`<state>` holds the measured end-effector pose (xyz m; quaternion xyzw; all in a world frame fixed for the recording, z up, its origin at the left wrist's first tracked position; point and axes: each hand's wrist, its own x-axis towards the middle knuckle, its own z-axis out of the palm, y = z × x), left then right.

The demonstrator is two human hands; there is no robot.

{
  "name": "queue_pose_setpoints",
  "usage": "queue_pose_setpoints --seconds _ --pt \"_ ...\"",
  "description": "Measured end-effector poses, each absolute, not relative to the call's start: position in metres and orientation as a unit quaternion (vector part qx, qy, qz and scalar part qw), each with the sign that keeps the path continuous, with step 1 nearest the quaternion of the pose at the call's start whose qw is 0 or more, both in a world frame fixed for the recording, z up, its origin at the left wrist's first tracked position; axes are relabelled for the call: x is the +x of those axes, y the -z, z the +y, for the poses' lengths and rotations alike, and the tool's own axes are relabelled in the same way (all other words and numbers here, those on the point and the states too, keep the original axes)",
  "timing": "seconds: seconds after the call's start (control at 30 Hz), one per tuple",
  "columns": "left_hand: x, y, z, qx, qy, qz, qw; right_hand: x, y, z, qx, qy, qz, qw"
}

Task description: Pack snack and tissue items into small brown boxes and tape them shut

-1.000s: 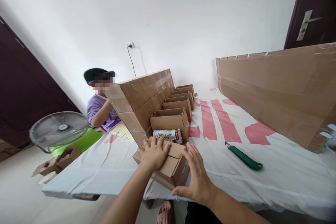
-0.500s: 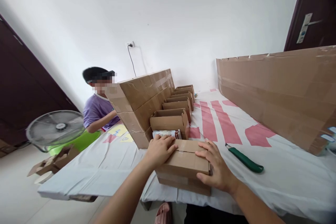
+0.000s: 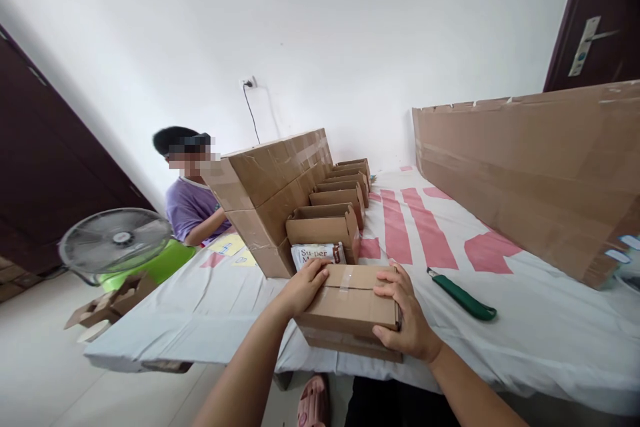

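A closed cardboard box (image 3: pixel 345 307) with clear tape over its top seam sits at the near edge of the table. My left hand (image 3: pixel 307 287) grips its left end, fingers over the top corner. At the right end my right hand (image 3: pixel 407 320) clasps the box, fingers on top and thumb on the front. Just behind the box stands a white printed packet (image 3: pixel 317 254), its lower part hidden. Beyond it several open cardboard bins (image 3: pixel 323 232) line the front of a cardboard stack (image 3: pixel 280 193). A green utility knife (image 3: pixel 463 297) lies to the right of my right hand.
A long cardboard panel (image 3: pixel 515 173) stands along the right. Pink patches (image 3: pixel 430 233) mark the white table cover (image 3: pixel 210 320). At the left are a fan (image 3: pixel 117 240), a green tub (image 3: pixel 150 270) and a person in a purple shirt (image 3: pixel 193 210) behind the stack.
My left hand has shifted left, baring more of the box top and its tape. More of the printed packet shows. The camera view has shifted slightly.
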<state>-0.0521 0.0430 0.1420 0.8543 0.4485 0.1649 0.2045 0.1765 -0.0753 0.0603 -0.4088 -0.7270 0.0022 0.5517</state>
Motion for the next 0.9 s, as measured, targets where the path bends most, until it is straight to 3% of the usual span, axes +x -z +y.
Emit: queue_pose_setpoints --seconds 0.33,0.9 --pt "-0.048 -0.144 0.040 0.803 -0.153 0.544 0.189 0.177 -0.059 -0.075 -0.395 0.010 -0.720 0.571" --pt "-0.040 -0.150 0.041 0.783 -0.140 0.574 0.195 0.175 -0.057 -0.072 -0.392 0.005 -0.703 0.594"
